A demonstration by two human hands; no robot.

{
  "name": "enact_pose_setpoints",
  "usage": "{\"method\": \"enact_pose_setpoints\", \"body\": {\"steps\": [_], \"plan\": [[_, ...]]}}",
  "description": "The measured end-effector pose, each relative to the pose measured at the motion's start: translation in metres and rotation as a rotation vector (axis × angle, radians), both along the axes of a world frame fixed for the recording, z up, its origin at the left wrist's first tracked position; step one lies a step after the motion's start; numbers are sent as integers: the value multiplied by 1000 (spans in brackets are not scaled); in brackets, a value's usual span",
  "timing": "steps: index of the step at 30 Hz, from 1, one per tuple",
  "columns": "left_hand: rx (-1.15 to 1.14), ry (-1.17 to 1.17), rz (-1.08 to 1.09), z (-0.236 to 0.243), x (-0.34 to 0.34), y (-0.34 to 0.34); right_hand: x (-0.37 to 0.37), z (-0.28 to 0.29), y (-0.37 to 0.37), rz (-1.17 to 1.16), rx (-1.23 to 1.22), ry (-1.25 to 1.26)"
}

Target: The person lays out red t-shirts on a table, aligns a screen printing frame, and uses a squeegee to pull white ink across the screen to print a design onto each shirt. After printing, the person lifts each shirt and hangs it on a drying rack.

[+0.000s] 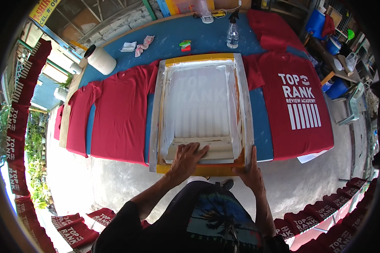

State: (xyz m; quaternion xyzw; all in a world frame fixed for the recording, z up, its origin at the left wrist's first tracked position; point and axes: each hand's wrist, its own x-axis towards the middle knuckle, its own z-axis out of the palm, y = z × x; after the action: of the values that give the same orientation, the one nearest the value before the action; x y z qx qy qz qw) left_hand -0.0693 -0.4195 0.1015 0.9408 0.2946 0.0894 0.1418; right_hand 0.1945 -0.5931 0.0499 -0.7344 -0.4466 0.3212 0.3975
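Note:
A screen-printing frame (156, 114), grey with yellow ends, lies in the table's middle, white ink smeared over its mesh. My left hand (186, 159) rests with curled fingers gripping a pale squeegee (217, 142) along the screen's near end. My right hand (250, 170) holds the frame by its near right corner. Left of the frame, red T-shirts (118, 118) lie flat side by side. To its right a red T-shirt (302, 141) carries a white print of lettering and stripes.
The blue table (118, 48) bears a white tub (101, 61), spray bottle (232, 36), rags (144, 44) and folded red cloth (270, 25). Printed shirts (71, 230) hang or lie around the edges. A plastic chair (354, 105) and blue containers (314, 19) stand at right.

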Motion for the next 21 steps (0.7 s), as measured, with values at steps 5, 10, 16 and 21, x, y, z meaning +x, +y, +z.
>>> {"method": "enact_pose_setpoints", "body": {"steps": [5, 10, 16, 21], "plan": [[23, 20, 15, -2, -8, -30, -4, 0, -11, -10, -48, -53], [-35, -74, -36, -8, -15, -44, -7, 8, -17, -24, -103, -19], [-45, -145, -39, -17, -23, -51, 0, 13, -19, 24, -231, 1], [-41, -262, 29, -16, -37, -48, 5, 27, -19, 97, -161, -68]]}}
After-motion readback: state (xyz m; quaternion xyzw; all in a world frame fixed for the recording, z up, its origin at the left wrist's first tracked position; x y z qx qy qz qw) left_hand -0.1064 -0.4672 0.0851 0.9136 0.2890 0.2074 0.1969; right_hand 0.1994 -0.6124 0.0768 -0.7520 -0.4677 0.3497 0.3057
